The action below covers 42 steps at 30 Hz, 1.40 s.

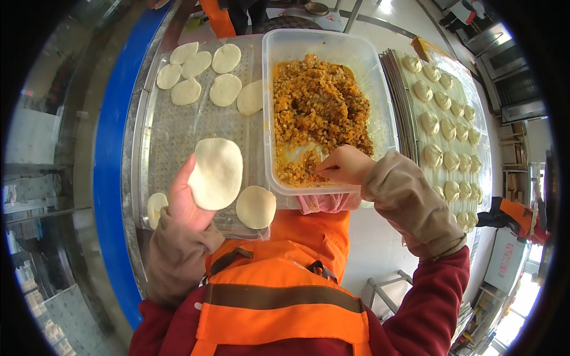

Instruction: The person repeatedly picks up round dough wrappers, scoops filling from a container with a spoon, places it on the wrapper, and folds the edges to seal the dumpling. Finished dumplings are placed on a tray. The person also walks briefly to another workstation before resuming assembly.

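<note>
A flat round dough wrapper (218, 173) lies across the palm and fingers of my left hand (187, 200), raised over the perforated tray. My right hand (346, 163) is inside the near end of a clear plastic tub (311, 189). Its fingers pinch a thin metal utensil (315, 171), whose tip is sunk in the chopped orange-brown filling (320, 102); the tip's shape is hidden. Most of the filling is heaped at the tub's far end, with a scraped patch near my hand. Another wrapper (256, 207) rests between my left hand and the tub.
Several dough wrappers (186, 91) are spread on the perforated tray (178, 124) at left. Right of the tub, pleated buns (430, 122) stand in rows on a stack of trays (403, 107). A pink cloth (329, 203) is under the tub's near edge. Another person's orange garment (218, 18) shows beyond.
</note>
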Motion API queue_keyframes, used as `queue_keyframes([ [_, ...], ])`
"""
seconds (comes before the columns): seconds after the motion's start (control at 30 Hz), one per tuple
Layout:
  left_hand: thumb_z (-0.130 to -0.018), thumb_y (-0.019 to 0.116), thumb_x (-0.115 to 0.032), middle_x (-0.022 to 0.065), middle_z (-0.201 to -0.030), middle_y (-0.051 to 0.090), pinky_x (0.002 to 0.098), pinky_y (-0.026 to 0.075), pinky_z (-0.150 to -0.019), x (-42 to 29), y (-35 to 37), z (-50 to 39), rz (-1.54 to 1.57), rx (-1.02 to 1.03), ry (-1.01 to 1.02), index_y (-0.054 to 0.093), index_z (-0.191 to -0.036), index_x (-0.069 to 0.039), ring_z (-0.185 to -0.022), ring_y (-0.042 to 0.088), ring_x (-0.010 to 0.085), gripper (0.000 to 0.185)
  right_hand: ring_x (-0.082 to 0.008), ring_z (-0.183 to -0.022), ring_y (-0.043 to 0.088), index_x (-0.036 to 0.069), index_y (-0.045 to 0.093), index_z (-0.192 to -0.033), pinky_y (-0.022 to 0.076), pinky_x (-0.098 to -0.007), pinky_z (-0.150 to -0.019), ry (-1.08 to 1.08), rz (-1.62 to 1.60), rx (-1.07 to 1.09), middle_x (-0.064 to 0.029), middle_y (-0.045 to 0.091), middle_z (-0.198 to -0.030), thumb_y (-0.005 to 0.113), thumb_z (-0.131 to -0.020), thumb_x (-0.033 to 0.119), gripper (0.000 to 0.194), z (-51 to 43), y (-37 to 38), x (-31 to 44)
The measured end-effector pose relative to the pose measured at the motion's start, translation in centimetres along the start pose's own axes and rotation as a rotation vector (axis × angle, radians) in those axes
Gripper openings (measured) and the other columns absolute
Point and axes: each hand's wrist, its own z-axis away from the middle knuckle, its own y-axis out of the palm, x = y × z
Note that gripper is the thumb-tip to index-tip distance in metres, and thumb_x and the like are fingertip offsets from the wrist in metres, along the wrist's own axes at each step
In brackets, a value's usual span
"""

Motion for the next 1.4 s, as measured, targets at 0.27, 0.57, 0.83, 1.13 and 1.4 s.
queue_keyframes([
  [0.27, -0.09, 0.059, -0.031, 0.0113, -0.122, 0.059, 0.0427, 0.042, -0.101, 3.9, 7.6, -3.0, -0.177, -0.108, 0.215, 0.045, -0.132, -0.007, -0.114, 0.056, 0.0263, 0.051, -0.0215, -0.065, 0.065, 0.004, 0.072, -0.098, 0.0506, -0.032, -0.063, 0.14, -0.227, -0.25, -0.0134, 0.069, -0.077, 0.065, -0.082, 0.014, 0.02, 4.5, -4.3, 2.5],
  [0.57, -0.102, 0.034, -0.036, 0.0131, -0.113, 0.061, 0.0472, 0.047, -0.095, 8.6, 11.1, -10.5, 0.249, -0.029, -0.057, 0.052, -0.116, -0.003, -0.104, 0.059, 0.0285, 0.04, -0.0223, -0.079, 0.062, 0.007, 0.056, -0.119, 0.0532, -0.0321, -0.06, 0.0, 0.574, -0.856, -0.008, 0.058, -0.09, 0.058, -0.081, 0.007, 0.037, 3.3, 1.0, 8.3],
  [0.83, -0.1, 0.037, -0.035, 0.0153, -0.117, 0.055, 0.053, 0.048, -0.093, 7.3, 9.7, -10.4, 0.214, 0.006, -0.109, 0.049, -0.12, -0.005, -0.106, 0.057, 0.0321, 0.038, -0.0243, -0.066, 0.059, 0.004, 0.061, -0.116, 0.0489, -0.035, -0.057, -0.093, 0.337, -0.865, -0.0097, 0.054, -0.078, 0.059, -0.082, 0.0, 0.034, 5.5, 1.4, 9.7],
  [1.13, -0.089, 0.063, -0.035, 0.0105, -0.11, 0.062, 0.0447, 0.052, -0.09, 3.6, 9.3, -7.9, 0.1, 0.11, -0.019, 0.059, -0.112, -0.006, -0.098, 0.062, 0.0262, 0.037, -0.0321, -0.07, 0.065, 0.008, 0.07, -0.098, 0.0523, -0.0387, -0.065, 0.103, 0.325, -0.716, -0.0148, 0.067, -0.084, 0.059, -0.084, 0.012, 0.018, 5.1, -2.8, 4.4],
  [1.4, -0.087, 0.065, -0.016, 0.0108, -0.108, 0.061, 0.0425, 0.051, -0.093, 0.7, 6.4, -5.3, 0.131, 0.056, 0.047, 0.058, -0.113, -0.004, -0.102, 0.06, 0.029, 0.029, -0.0297, -0.069, 0.064, 0.016, 0.073, -0.09, 0.0503, -0.0395, -0.064, 0.047, 0.413, -0.053, -0.0107, 0.067, -0.073, 0.06, -0.079, 0.013, 0.017, 0.1, 0.9, 0.4],
])
